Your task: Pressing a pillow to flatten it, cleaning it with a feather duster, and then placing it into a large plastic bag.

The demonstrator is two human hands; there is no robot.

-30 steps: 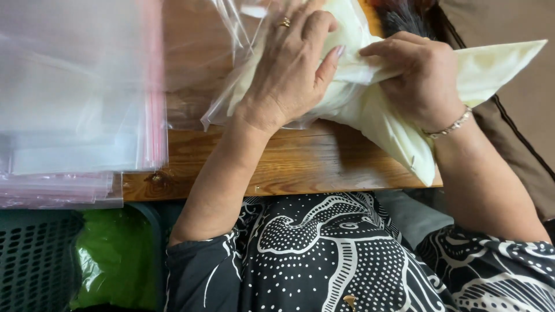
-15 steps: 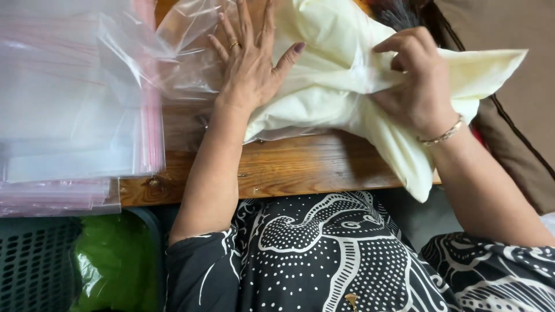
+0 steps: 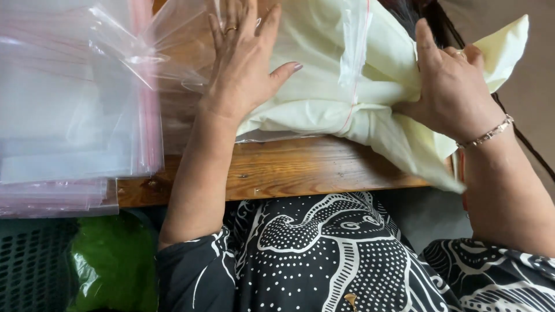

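With the cream cloth (image 3: 324, 98) lying half inside the clear zip bag (image 3: 185, 63) on the wooden table (image 3: 300, 167), the left hand (image 3: 245, 63) is pressing flat and open while the right hand (image 3: 454, 86) is gripping the cloth's outer end, best fed in evenly.

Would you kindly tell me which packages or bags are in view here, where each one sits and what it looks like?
Clear plastic bag: under both hands on the wooden table, red seal line, pale yellow cloth partly inside.
Stack of clear zip bags: table's left side, flat, pink-red edges.
Green bag: below the table edge, crinkled, beside a dark perforated basket.
No labels, signs or screens.
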